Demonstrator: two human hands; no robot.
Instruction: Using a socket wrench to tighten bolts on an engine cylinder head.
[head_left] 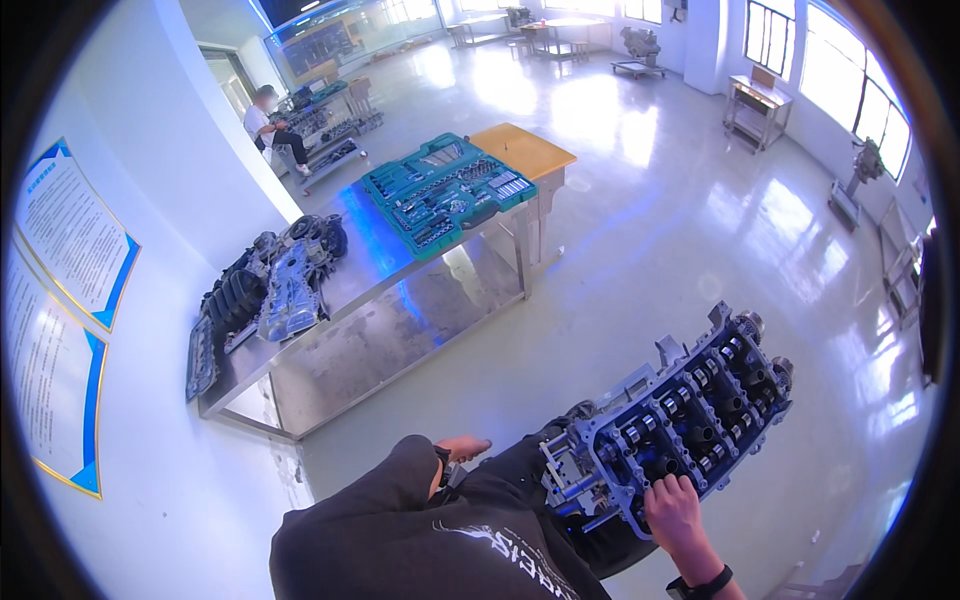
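Note:
An engine cylinder head (pixel 690 410) with exposed camshafts sits on a metal stand (pixel 572 470) at the lower right, tilted up toward the far right. My right hand (pixel 675 510) is at its near end, fingers curled down against it. Whatever those fingers grip is hidden beneath them. Left of the engine, apart from it, my left hand (pixel 462 448) is held beside my leg with its fingers together. A small greyish tip shows at the fingers' end, too small to name.
A steel workbench (pixel 370 310) stands to the left, bearing engine parts (pixel 290 285) and an open teal tool case (pixel 445 190). A wooden-topped table (pixel 525 148) adjoins it. Another person (pixel 265 122) sits far left. Engines on stands (pixel 640 45) line the far side.

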